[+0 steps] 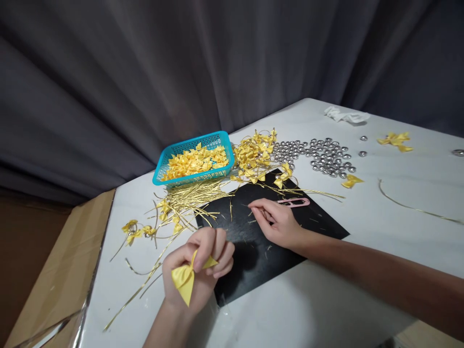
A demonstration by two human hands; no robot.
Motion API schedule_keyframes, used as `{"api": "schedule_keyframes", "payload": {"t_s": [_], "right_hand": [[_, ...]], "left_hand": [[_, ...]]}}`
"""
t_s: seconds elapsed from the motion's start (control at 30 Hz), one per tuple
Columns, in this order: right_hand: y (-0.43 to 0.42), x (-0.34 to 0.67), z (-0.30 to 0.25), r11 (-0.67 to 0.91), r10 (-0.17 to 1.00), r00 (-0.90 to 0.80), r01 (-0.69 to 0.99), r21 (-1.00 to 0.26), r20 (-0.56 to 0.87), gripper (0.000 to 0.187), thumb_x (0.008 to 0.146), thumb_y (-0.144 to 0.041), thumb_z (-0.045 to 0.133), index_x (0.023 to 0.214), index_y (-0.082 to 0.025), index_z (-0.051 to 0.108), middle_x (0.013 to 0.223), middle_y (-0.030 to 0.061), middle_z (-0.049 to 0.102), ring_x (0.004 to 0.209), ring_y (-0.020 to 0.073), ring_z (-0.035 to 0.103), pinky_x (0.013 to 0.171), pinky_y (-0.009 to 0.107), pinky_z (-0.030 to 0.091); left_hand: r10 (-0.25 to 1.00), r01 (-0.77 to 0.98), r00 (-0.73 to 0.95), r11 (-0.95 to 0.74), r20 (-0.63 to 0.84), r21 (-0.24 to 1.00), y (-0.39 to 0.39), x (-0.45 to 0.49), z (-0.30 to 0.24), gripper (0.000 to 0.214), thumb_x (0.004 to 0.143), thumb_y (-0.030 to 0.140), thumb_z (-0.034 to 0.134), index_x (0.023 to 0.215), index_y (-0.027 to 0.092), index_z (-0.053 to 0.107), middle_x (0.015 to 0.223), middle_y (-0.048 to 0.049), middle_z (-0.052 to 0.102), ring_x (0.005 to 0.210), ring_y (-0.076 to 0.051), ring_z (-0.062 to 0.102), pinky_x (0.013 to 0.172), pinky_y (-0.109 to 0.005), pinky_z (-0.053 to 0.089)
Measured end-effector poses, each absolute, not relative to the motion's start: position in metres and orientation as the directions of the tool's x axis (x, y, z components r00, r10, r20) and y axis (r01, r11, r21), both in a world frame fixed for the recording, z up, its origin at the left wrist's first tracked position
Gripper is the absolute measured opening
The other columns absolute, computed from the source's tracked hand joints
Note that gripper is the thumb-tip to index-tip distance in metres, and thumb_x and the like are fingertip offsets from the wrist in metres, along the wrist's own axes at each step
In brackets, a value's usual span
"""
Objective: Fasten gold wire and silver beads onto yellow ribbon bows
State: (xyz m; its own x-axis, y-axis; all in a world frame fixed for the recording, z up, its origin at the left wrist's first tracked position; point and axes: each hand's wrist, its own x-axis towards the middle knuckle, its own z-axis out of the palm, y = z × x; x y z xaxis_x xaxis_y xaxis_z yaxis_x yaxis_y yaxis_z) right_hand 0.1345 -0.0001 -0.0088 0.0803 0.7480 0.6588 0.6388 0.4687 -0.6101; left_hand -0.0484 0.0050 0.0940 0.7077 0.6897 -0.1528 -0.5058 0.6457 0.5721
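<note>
My left hand (203,266) is closed on a yellow ribbon bow (184,279), pinched between thumb and fingers, its tails spread over the palm. Over the black mat (286,261), my right hand (277,222) is held in a pinch. Whatever its fingertips hold, if anything, is too small to make out. Just behind the right hand lies a tool with a pink looped handle (303,202), its other end partly hidden by the hand. Gold twist ties (195,195) lie in a heap beyond my left hand, at the mat's far left edge.
A blue basket (158,178) of yellow bows stands at the back left. Beside it are a pile of bows with wires (253,150) and many silver beads (328,154). White tissue (346,116) lies at the back right. Cardboard (72,246) borders the table's left edge.
</note>
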Motion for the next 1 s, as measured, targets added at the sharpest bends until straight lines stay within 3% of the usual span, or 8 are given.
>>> {"api": "schedule_keyframes", "payload": {"t_s": [0.23, 0.33, 0.53, 0.7, 0.8, 0.9, 1.0], "right_hand": [[0.0, 0.135, -0.011, 0.454, 0.763, 0.084, 0.637, -0.623, 0.641, 0.01, 0.085, -0.013, 0.045, 0.088, -0.018, 0.054, 0.059, -0.003, 0.048, 0.048, 0.0078, 0.041, 0.046, 0.02, 0.033], [0.001, 0.135, -0.01, 0.462, 0.756, 0.076, 0.641, -0.613, 0.65, 0.01, 0.085, -0.013, 0.045, 0.088, -0.018, 0.053, 0.058, -0.0034, 0.046, 0.047, 0.0079, 0.04, 0.046, 0.021, 0.033], [0.001, 0.135, -0.008, 0.485, 0.743, 0.063, 0.636, -0.6, 0.667, 0.01, 0.084, -0.01, 0.046, 0.087, -0.017, 0.053, 0.057, -0.0048, 0.041, 0.045, 0.0069, 0.037, 0.045, 0.02, 0.031], [0.002, 0.135, -0.008, 0.487, 0.745, 0.058, 0.633, -0.602, 0.664, 0.01, 0.085, -0.01, 0.046, 0.086, -0.017, 0.053, 0.055, -0.0054, 0.039, 0.045, 0.0071, 0.035, 0.046, 0.021, 0.031], [0.001, 0.135, -0.008, 0.488, 0.747, 0.058, 0.629, -0.605, 0.662, 0.01, 0.085, -0.01, 0.046, 0.086, -0.017, 0.053, 0.055, -0.0055, 0.039, 0.045, 0.0071, 0.035, 0.046, 0.021, 0.031], [0.001, 0.135, -0.008, 0.487, 0.747, 0.057, 0.632, -0.603, 0.662, 0.01, 0.084, -0.009, 0.047, 0.087, -0.017, 0.053, 0.055, -0.0056, 0.038, 0.044, 0.0067, 0.034, 0.046, 0.02, 0.03], [0.001, 0.135, -0.009, 0.491, 0.741, 0.056, 0.635, -0.597, 0.67, 0.011, 0.084, -0.008, 0.047, 0.087, -0.016, 0.053, 0.056, -0.0056, 0.038, 0.044, 0.0063, 0.033, 0.045, 0.02, 0.03]], "left_hand": [[0.757, -0.538, 0.65, 0.516, -0.062, 0.666, 0.012, -0.058, 0.096, 0.018, 0.061, 0.013, 0.049, 0.044, 0.016, 0.045, 0.038, 0.0037, 0.025, 0.028, -0.005, 0.022, 0.034, -0.019, 0.024], [0.779, -0.543, 0.626, 0.471, -0.038, 0.696, 0.014, -0.063, 0.098, 0.018, 0.066, 0.024, 0.056, 0.051, 0.016, 0.056, 0.041, 0.0014, 0.037, 0.031, -0.006, 0.033, 0.036, -0.019, 0.028], [0.835, -0.416, 0.541, 0.371, -0.102, 0.83, 0.013, -0.066, 0.112, 0.008, 0.053, 0.016, 0.073, 0.059, 0.016, 0.067, 0.045, -0.0013, 0.05, 0.039, -0.006, 0.042, 0.035, -0.016, 0.029], [0.947, -0.214, 0.302, 0.179, -0.11, 0.96, 0.01, -0.062, 0.115, 0.045, 0.049, 0.012, 0.078, 0.094, 0.019, 0.071, 0.059, -0.0035, 0.062, 0.049, -0.012, 0.054, 0.04, -0.017, 0.04], [0.968, -0.158, 0.218, 0.162, -0.126, 0.974, 0.012, -0.062, 0.113, 0.04, 0.046, 0.013, 0.081, 0.084, 0.021, 0.072, 0.058, -0.0016, 0.063, 0.046, -0.011, 0.053, 0.042, -0.018, 0.045], [0.959, -0.114, 0.244, 0.178, -0.146, 0.977, 0.012, -0.063, 0.112, 0.027, 0.043, 0.015, 0.083, 0.066, 0.017, 0.069, 0.055, -0.0019, 0.062, 0.044, -0.01, 0.052, 0.039, -0.016, 0.043], [0.966, -0.104, 0.182, 0.205, -0.184, 0.973, 0.009, -0.059, 0.115, 0.024, 0.048, 0.02, 0.082, 0.065, 0.016, 0.066, 0.054, 0.0004, 0.059, 0.042, -0.006, 0.048, 0.036, -0.011, 0.037]]}}
